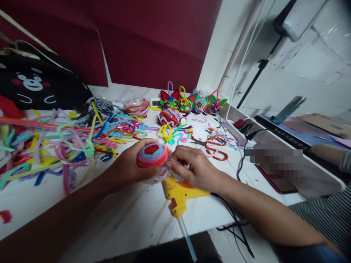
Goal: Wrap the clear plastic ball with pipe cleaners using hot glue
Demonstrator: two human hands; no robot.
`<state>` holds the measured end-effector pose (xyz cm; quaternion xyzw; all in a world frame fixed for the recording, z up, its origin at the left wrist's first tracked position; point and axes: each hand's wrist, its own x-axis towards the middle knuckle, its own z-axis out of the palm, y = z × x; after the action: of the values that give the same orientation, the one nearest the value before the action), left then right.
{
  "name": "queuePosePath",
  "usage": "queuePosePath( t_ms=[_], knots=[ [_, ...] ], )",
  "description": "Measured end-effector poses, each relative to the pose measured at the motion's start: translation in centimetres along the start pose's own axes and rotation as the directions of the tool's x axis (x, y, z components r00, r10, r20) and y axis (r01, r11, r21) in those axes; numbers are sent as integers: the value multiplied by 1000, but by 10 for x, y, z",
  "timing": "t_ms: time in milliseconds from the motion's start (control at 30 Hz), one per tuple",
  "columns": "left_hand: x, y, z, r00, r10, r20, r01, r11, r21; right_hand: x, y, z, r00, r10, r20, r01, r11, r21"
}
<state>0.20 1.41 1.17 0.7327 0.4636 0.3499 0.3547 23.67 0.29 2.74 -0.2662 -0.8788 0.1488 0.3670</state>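
Note:
My left hand (128, 160) is wrapped around a clear ball (152, 155) partly covered with pipe cleaners. Rings of red, light blue, pink and orange show on its top, while the lower part looks bare and see-through. At the ball's right side, the thumb and fingers of my right hand (192, 164) are closed in a pinch on what looks like a purple pipe cleaner (179, 162), mostly hidden by the fingers. Just below my hands lies a yellow glue gun (178, 197) with a clear glue stick (188, 237) poking out toward me.
Loose pipe cleaners (68, 146) cover the left side. Orange-handled scissors (216, 144) lie behind my right hand. Farther back sit a wrapped ball (169, 117), another clear ball (136, 106) and several finished cat-face ornaments (185, 102). A striped sleeve (323, 215) of another person shows at right.

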Motion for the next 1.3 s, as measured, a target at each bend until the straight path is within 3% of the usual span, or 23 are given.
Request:
queuePosePath(
  t_ms=[267, 467, 733, 933, 1100, 1300],
  knots=[
    [-2, 3, 3, 997, 22, -81, -18, 999, 49, -3, -3, 6, 984, 102, -148, -96, 994, 48],
    [-3, 8, 1, 996, -11, -90, 10, 1000, -10, 0, 2, -4, 986, 150, -67, -135, 972, 191],
    [-4, 13, 2, 998, -40, -53, 38, 999, -32, -1, 3, -3, 987, 92, -134, -76, 990, 123],
    [-6, 17, 3, 997, -42, -57, 39, 998, -51, -2, 4, 3, 979, 158, -130, -135, 976, 172],
    [-5, 12, 0, 1000, -8, -10, 7, 999, -53, -2, 7, 5, 938, 345, -38, -314, 890, 330],
    [-6, 7, 0, 997, -48, 53, 55, 990, -128, 2, 7, -2, 875, 450, 176, -461, 669, 583]
  ],
)
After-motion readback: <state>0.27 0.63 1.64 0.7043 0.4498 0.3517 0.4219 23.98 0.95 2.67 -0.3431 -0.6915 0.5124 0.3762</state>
